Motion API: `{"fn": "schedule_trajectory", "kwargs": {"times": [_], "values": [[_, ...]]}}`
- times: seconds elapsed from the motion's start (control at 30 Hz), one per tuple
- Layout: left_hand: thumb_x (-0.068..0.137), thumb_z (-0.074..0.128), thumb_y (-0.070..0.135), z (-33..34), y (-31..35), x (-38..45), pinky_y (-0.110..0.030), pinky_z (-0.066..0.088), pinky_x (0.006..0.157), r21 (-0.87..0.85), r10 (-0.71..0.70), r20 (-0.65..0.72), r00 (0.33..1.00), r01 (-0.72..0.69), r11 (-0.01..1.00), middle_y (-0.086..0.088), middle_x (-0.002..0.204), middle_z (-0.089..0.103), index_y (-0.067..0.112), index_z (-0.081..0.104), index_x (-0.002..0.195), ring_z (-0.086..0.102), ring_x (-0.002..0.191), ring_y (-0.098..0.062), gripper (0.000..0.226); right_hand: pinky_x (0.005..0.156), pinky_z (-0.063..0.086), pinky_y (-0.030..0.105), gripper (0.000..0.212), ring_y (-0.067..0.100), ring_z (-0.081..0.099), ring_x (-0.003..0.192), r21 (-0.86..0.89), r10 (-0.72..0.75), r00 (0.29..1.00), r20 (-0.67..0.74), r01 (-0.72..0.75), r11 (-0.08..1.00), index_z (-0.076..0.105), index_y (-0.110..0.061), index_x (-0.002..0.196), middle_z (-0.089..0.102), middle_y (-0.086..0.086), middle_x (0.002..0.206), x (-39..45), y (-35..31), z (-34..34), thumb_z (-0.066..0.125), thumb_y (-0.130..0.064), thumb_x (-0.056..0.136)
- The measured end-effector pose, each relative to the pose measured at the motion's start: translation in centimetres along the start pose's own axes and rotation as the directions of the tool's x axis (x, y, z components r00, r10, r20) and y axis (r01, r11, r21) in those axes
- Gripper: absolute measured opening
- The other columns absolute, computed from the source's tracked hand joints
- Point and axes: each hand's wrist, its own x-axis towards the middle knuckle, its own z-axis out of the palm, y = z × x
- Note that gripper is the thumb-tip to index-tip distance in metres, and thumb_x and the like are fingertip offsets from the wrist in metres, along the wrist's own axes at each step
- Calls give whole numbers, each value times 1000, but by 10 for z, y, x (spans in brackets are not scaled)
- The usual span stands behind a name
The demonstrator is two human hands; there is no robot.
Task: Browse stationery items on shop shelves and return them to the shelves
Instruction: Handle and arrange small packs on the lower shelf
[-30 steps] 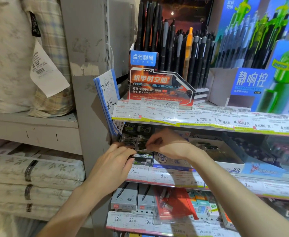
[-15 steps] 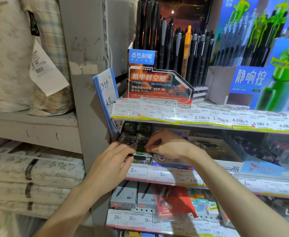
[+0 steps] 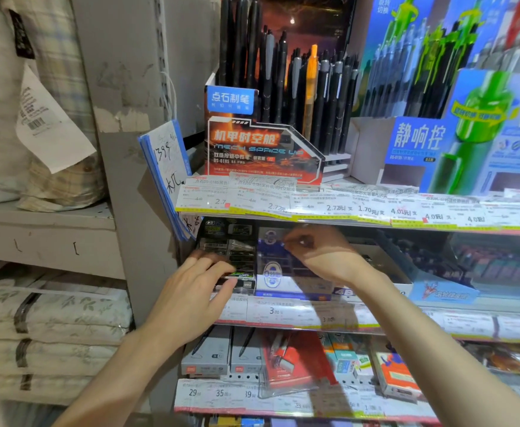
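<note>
On the middle shelf (image 3: 283,315), a black display box of small dark packs (image 3: 240,257) stands at the left end. My left hand (image 3: 197,294) lies on its front, fingers over the front pack and thumb under it. Beside it to the right stands a blue-and-white box (image 3: 272,274). My right hand (image 3: 323,257) hovers over that box under the upper shelf, with fingertips pinched together. Blur hides whether anything is between them.
Black pens (image 3: 286,75) in an orange-and-black display stand on the upper shelf, with blue-green pen displays (image 3: 455,127) to the right. Price labels (image 3: 329,208) line the shelf edges. Boxed pens and packs (image 3: 221,355) fill the lower shelf. Folded bedding (image 3: 46,322) lies on grey shelves at left.
My right hand has left the dark packs and moved right and up over the blue-and-white box. My left hand has stayed on the dark packs.
</note>
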Motion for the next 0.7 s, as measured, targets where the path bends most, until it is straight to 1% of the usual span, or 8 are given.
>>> {"fn": "schedule_trajectory", "kwargs": {"times": [0.07, 0.13, 0.23, 0.3, 0.37, 0.53, 0.6, 0.7], "values": [[92, 39, 49, 2, 0, 1, -32, 50, 77, -10, -13, 4, 1000, 13, 1000, 9, 99, 63, 25, 66, 108, 51, 95, -15, 40, 89, 54, 35, 15, 19, 68, 96, -37, 54, 998, -39, -55, 998, 72, -37, 95, 74, -7, 103, -7, 21, -12, 60, -29, 91], [91, 38, 50, 2, 0, 1, -32, 49, 77, -25, -26, 7, 1000, 26, 999, 9, 99, 63, 26, 66, 106, 51, 95, -14, 40, 87, 55, 37, 18, 21, 68, 96, -127, 89, 995, -45, -94, 987, 74, -33, 97, 75, -5, 104, -14, 39, -23, 59, -26, 90], [89, 37, 53, 3, 1, 1, -33, 50, 77, -32, -42, 10, 999, 42, 999, 8, 98, 63, 25, 66, 106, 52, 94, -16, 43, 80, 51, 26, 24, 23, 67, 101, -291, 179, 984, -14, -176, 940, 75, -29, 104, 73, -3, 112, -22, 61, -33, 59, -17, 91], [89, 37, 54, 3, 3, 2, -33, 49, 77, -39, -51, 11, 999, 52, 998, 7, 98, 63, 24, 67, 105, 53, 94, -17, 45, 80, 50, 26, 26, 24, 66, 103, -353, 221, 975, -7, -209, 912, 76, -29, 107, 72, -1, 117, -24, 71, -35, 61, -15, 90], [88, 37, 54, 3, 3, 3, -34, 49, 78, -42, -59, 13, 998, 59, 997, 6, 99, 64, 24, 67, 105, 54, 95, -18, 46, 83, 52, 28, 28, 24, 66, 102, -375, 239, 971, -4, -223, 900, 76, -26, 107, 72, 1, 117, -23, 77, -35, 63, -12, 88], [88, 36, 56, 2, 3, 3, -34, 49, 80, -43, -62, 33, 998, 63, 997, 7, 101, 63, 25, 66, 106, 53, 97, -18, 47, 73, 45, 24, 30, 23, 66, 95, -377, 252, 968, 6, -231, 897, 78, -24, 101, 74, 0, 108, -21, 80, -37, 62, -5, 83], [89, 36, 56, 2, 2, 2, -33, 48, 80, -39, -60, 35, 998, 61, 997, 9, 101, 63, 26, 66, 107, 52, 98, -16, 46, 72, 46, 26, 28, 23, 66, 92, -378, 251, 967, 31, -221, 899, 78, -22, 96, 74, 2, 104, -22, 79, -39, 62, -4, 83], [89, 39, 53, 2, 2, 1, -32, 48, 78, -44, -49, 18, 999, 50, 998, 10, 100, 62, 26, 66, 106, 51, 97, -14, 42, 82, 52, 30, 30, 24, 66, 98, -370, 221, 975, 26, -196, 908, 78, -22, 101, 74, 1, 109, -27, 75, -42, 61, -4, 84]]}}
